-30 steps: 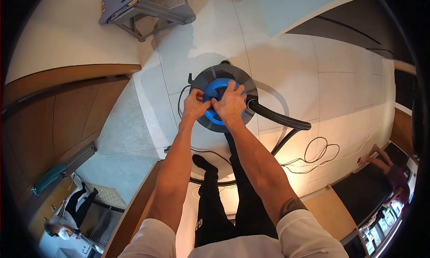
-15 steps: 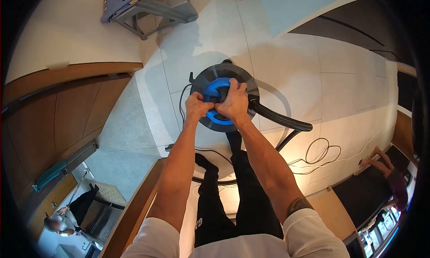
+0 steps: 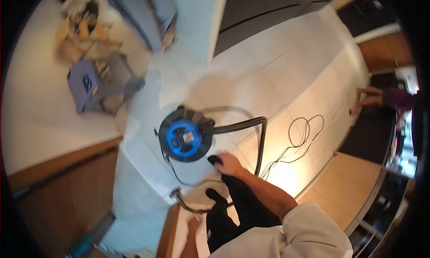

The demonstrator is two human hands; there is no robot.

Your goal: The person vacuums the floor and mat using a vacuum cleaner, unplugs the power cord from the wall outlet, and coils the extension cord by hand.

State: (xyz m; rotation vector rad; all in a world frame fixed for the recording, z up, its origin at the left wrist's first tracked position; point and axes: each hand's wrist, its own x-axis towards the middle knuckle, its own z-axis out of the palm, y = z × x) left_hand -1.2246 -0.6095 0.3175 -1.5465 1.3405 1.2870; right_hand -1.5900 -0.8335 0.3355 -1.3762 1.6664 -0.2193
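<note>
A round vacuum cleaner (image 3: 197, 153) with a black body and blue top stands upright on the tiled floor. Its black hose (image 3: 237, 125) leaves the right side, bends sharply and runs down behind my right arm. My right hand (image 3: 230, 164) is apart from the vacuum, low and to its right, over my foot; motion smears its fingers. Near the wooden edge at the bottom is my left hand (image 3: 194, 223), only partly seen and blurred. Close to it lies a dark curved tube (image 3: 188, 206) with a floor nozzle (image 3: 174, 193) at its end.
Looped cables (image 3: 298, 132) lie on the floor to the right. A grey stool (image 3: 118, 85) with a blue cloth (image 3: 85, 85) stands at upper left. Two other people show, one at the top and one person (image 3: 398, 99) at far right. A wooden door (image 3: 67, 195) stands at left.
Both hands have come off the vacuum's top: the right hand moved down beside it, the left down toward the bottom edge. My view has turned and shifted, bringing more of the upper left into sight.
</note>
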